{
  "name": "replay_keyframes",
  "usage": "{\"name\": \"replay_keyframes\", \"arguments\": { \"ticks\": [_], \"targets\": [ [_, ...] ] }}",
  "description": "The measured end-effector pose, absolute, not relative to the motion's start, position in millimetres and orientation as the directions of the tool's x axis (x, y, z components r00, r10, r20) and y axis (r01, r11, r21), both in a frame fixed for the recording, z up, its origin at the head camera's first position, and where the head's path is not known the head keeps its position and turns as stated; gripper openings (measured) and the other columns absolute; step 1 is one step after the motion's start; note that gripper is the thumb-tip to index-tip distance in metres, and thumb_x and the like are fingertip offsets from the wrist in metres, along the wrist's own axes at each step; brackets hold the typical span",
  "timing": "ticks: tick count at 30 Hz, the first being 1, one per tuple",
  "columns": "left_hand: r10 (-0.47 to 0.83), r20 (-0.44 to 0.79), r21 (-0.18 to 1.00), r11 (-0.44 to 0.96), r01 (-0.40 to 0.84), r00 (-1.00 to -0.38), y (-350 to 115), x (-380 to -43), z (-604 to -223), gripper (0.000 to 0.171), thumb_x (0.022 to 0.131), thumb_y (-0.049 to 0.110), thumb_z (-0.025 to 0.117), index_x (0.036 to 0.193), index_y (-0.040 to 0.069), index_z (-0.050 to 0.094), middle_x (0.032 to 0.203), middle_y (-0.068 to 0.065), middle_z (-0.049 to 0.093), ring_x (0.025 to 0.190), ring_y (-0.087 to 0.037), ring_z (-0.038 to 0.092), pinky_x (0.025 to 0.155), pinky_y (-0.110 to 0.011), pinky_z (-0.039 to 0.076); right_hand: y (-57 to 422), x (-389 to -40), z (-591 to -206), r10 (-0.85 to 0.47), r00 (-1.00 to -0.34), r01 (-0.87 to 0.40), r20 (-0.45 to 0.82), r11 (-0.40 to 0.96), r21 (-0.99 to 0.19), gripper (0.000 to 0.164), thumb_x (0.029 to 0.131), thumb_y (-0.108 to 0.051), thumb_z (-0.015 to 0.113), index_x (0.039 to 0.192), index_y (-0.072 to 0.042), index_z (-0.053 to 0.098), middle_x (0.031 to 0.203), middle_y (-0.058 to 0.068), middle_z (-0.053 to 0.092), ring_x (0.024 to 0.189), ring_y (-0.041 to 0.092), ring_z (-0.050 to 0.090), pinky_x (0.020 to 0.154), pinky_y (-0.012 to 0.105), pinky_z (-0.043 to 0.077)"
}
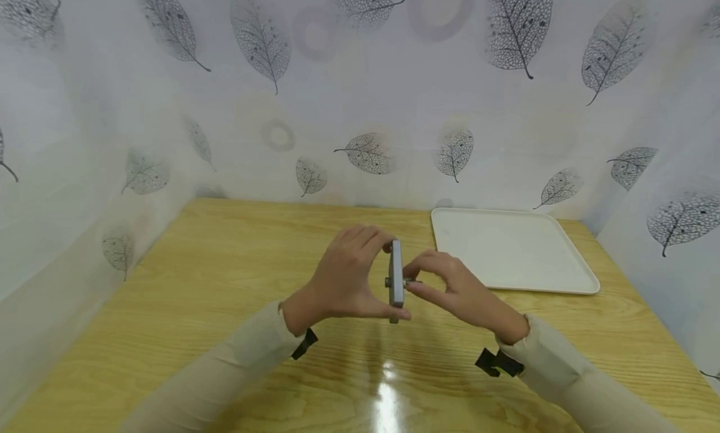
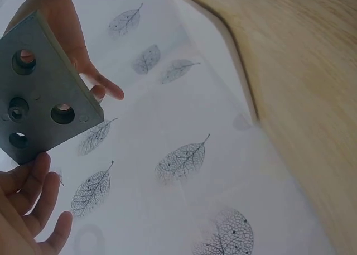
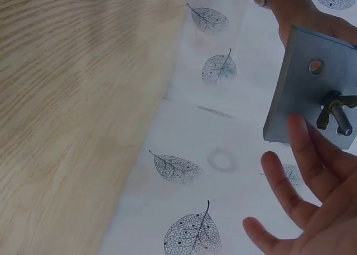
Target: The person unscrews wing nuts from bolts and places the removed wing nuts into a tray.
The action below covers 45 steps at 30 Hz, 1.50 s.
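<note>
A grey metal plate (image 1: 396,273) with several round holes stands on edge above the table. My left hand (image 1: 349,277) grips it by its top and bottom edges, between the fingers and the thumb. Through the plate runs a bolt (image 3: 341,122), whose round socket head (image 2: 18,109) shows on one face in the left wrist view. On the opposite face, a wing nut (image 3: 323,118) sits on the threaded end, close against the plate. My right hand (image 1: 458,289) pinches the wing nut between thumb and index finger, its other fingers loosely spread.
A white rectangular tray (image 1: 506,248) lies at the back right of the wooden table (image 1: 242,258). Pale curtains (image 1: 360,95) printed with leaves surround the table at the back and sides. Dark straps (image 1: 499,362) hang at both wrists.
</note>
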<state>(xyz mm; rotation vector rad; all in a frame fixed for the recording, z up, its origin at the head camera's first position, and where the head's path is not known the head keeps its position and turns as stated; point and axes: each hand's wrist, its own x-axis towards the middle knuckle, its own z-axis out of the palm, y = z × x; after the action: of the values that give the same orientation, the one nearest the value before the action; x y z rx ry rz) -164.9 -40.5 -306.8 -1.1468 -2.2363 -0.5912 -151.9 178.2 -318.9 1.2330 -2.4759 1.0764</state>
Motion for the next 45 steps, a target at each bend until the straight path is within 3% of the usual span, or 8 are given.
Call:
{"name": "replay_keyframes", "arguments": {
  "ticks": [9, 17, 23, 30, 32, 34, 40, 45],
  "targets": [
    [0.585, 0.641, 0.137, 0.550, 0.824, -0.497, -41.3, -164.0, -306.9, 0.090, 0.046, 0.066, 0.080, 0.111, 0.009, 0.058, 0.095, 0.001, 0.058, 0.088, -0.014, 0.053, 0.084, -0.036, 0.045, 175.4, -153.0, -318.8, -0.603, -0.574, -0.819, 0.554, 0.407, -0.404, 0.031, 0.075, -0.014, 0.077, 0.103, -0.016, 0.062, 0.091, -0.007, 0.062, 0.084, 0.005, 0.054, 0.084, 0.034, 0.042],
    [0.584, 0.633, 0.147, 0.555, 0.819, -0.509, -41.0, -161.9, -305.2, 0.090, 0.045, 0.067, 0.080, 0.111, 0.009, 0.058, 0.096, 0.001, 0.058, 0.089, -0.014, 0.053, 0.085, -0.035, 0.045, 175.7, -148.8, -319.1, -0.583, -0.396, -0.911, 0.709, 0.347, -0.224, 0.035, 0.091, -0.038, 0.057, 0.102, -0.006, 0.066, 0.099, 0.005, 0.063, 0.098, 0.020, 0.055, 0.096, 0.031, 0.039],
    [0.587, 0.636, 0.142, 0.550, 0.823, -0.501, -39.7, -160.5, -304.4, 0.091, 0.045, 0.068, 0.080, 0.111, 0.010, 0.058, 0.095, 0.001, 0.058, 0.089, -0.014, 0.053, 0.083, -0.035, 0.045, 175.2, -151.1, -321.5, -0.553, -0.278, -0.952, 0.785, 0.266, -0.150, 0.029, 0.092, -0.030, 0.057, 0.097, -0.004, 0.068, 0.096, 0.009, 0.062, 0.096, 0.023, 0.055, 0.106, 0.025, 0.034],
    [0.583, 0.634, 0.139, 0.560, 0.817, -0.508, -39.3, -160.7, -305.0, 0.090, 0.045, 0.068, 0.080, 0.110, 0.009, 0.058, 0.095, 0.001, 0.059, 0.089, -0.014, 0.053, 0.084, -0.036, 0.045, 171.9, -154.6, -320.9, -0.557, -0.165, -0.983, 0.814, 0.162, -0.089, 0.017, 0.092, -0.021, 0.059, 0.089, -0.006, 0.067, 0.095, 0.010, 0.061, 0.095, 0.024, 0.055, 0.111, 0.030, 0.031],
    [0.583, 0.635, 0.138, 0.559, 0.817, -0.507, -39.5, -161.0, -305.3, 0.090, 0.045, 0.068, 0.079, 0.110, 0.009, 0.058, 0.095, 0.001, 0.059, 0.088, -0.014, 0.053, 0.084, -0.036, 0.045, 172.9, -154.7, -321.1, -0.565, -0.175, -0.983, 0.807, 0.150, -0.108, 0.019, 0.092, -0.023, 0.059, 0.089, -0.006, 0.067, 0.097, 0.012, 0.060, 0.096, 0.025, 0.054, 0.110, 0.029, 0.032],
    [0.584, 0.637, 0.136, 0.558, 0.818, -0.504, -39.7, -161.3, -305.4, 0.090, 0.045, 0.068, 0.079, 0.110, 0.009, 0.058, 0.095, 0.001, 0.059, 0.088, -0.014, 0.053, 0.084, -0.035, 0.045, 174.7, -154.5, -321.1, -0.576, -0.239, -0.971, 0.782, 0.164, -0.176, 0.021, 0.092, -0.026, 0.059, 0.091, -0.007, 0.068, 0.099, 0.012, 0.060, 0.097, 0.023, 0.055, 0.105, 0.025, 0.037],
    [0.583, 0.646, 0.128, 0.554, 0.823, -0.493, -39.7, -161.8, -305.4, 0.092, 0.045, 0.068, 0.080, 0.112, 0.008, 0.058, 0.096, 0.000, 0.059, 0.089, -0.014, 0.054, 0.085, -0.036, 0.045, 180.0, -155.0, -317.5, -0.609, -0.557, -0.820, 0.564, 0.296, -0.490, 0.022, 0.087, -0.015, 0.066, 0.109, -0.012, 0.063, 0.108, 0.001, 0.064, 0.105, 0.013, 0.059, 0.092, 0.029, 0.047],
    [0.580, 0.652, 0.130, 0.549, 0.826, -0.488, -39.8, -161.3, -305.6, 0.091, 0.044, 0.066, 0.081, 0.111, 0.008, 0.058, 0.096, 0.000, 0.059, 0.089, -0.014, 0.054, 0.084, -0.037, 0.045, 181.3, -155.0, -317.6, -0.620, -0.626, -0.761, 0.474, 0.352, -0.545, 0.031, 0.081, -0.006, 0.070, 0.109, -0.016, 0.062, 0.105, -0.004, 0.065, 0.102, 0.011, 0.059, 0.090, 0.034, 0.048]
  ]
}}
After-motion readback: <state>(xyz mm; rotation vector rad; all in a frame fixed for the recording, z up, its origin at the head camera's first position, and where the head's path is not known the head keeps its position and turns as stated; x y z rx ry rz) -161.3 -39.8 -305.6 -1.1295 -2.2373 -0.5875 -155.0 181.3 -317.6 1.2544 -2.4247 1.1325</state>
